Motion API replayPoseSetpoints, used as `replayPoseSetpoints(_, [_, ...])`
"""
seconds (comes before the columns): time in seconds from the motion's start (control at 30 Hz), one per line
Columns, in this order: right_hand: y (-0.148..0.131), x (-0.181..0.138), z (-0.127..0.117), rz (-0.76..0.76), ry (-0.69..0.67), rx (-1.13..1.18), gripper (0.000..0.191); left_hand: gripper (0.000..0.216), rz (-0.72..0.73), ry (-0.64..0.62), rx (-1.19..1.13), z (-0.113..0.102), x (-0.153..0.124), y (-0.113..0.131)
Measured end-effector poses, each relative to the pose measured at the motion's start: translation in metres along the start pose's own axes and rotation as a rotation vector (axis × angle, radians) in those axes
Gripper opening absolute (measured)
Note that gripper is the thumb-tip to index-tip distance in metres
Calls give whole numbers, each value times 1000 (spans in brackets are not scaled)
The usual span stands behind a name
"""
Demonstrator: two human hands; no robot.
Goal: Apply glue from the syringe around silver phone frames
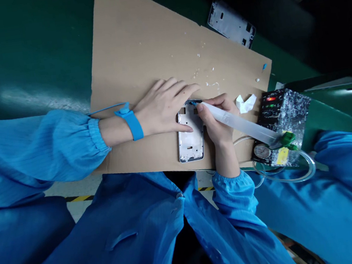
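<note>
Blue cloth smock (pixel 126 228) foremost, I noted a silver rectangular metal frame (pixel 193 139) on brown cardboard (pixel 139 42), long axis running away from the smock, the left hand (pixel 163 108) spread over its far-left corner, the right hand (pixel 219 126) at its right pinching a translucent plastic syringe (pixel 242 125).

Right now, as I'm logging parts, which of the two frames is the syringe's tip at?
The near frame, partly beneath the left hand; the far frame lies by the far edge of the cardboard, with no hand on it.
</note>
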State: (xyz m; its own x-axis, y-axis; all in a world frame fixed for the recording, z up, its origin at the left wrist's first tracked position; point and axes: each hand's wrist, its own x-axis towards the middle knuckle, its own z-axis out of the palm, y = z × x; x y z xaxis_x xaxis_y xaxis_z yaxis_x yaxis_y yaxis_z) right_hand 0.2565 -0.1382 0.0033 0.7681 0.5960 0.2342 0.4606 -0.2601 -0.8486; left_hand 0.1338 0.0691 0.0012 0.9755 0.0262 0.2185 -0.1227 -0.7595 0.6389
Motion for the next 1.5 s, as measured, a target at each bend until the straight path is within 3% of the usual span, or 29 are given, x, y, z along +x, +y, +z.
replayPoseSetpoints(0.5, [-1,1,2,-12,-8,84,49,103,18,17,5,2,-1,-2])
replayPoseSetpoints(1.0, [-5,2,2,64,8,155,57,102,-3,0,10,1,0,1])
replayPoseSetpoints(1.5, [-4,2,2,27,21,64,56,103,-1,5,6,1,0,0])
